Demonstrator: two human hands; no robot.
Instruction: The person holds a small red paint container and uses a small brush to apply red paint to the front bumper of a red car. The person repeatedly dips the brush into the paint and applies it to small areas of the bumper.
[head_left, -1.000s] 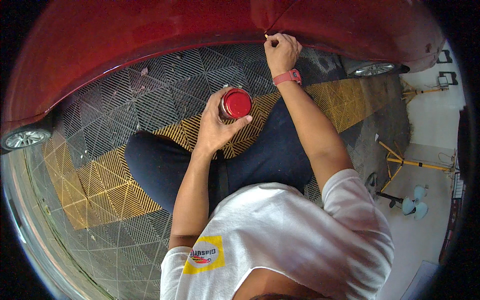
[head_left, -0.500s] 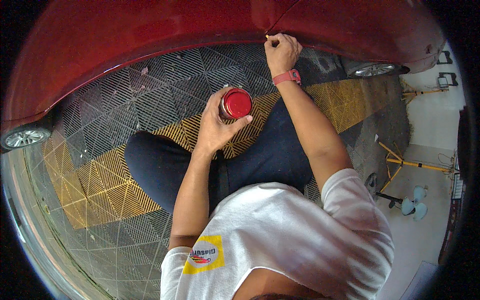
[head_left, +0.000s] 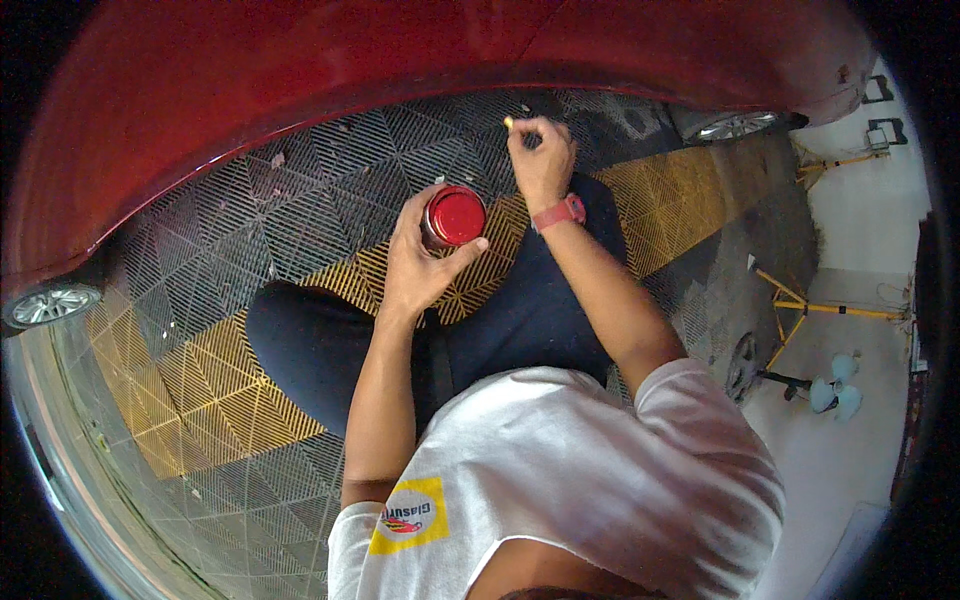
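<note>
My left hand [head_left: 420,260] is wrapped round a small round jar [head_left: 459,214], held above my folded legs. Its top shows bright red; whether that is a lid or red paint inside I cannot tell. To its upper right, my right hand [head_left: 542,160] is closed in a pinch on a small yellow piece [head_left: 508,122], whose tip pokes out past the thumb and finger. The rest of that piece is hidden by the fingers. A little beyond the right hand runs the lower edge of a red car [head_left: 400,50], apart from the fingers.
Grey and yellow slatted floor tiles [head_left: 225,400] lie under me. The car's wheels show at the left [head_left: 50,305] and right [head_left: 735,125]. Yellow stands [head_left: 840,311] and a fan with pale blades [head_left: 838,388] are off to the right.
My right hand has drawn back from the car's lower panel toward me and the jar, keeping its pinch on the yellow piece. The jar sits slightly farther left and lower in view.
</note>
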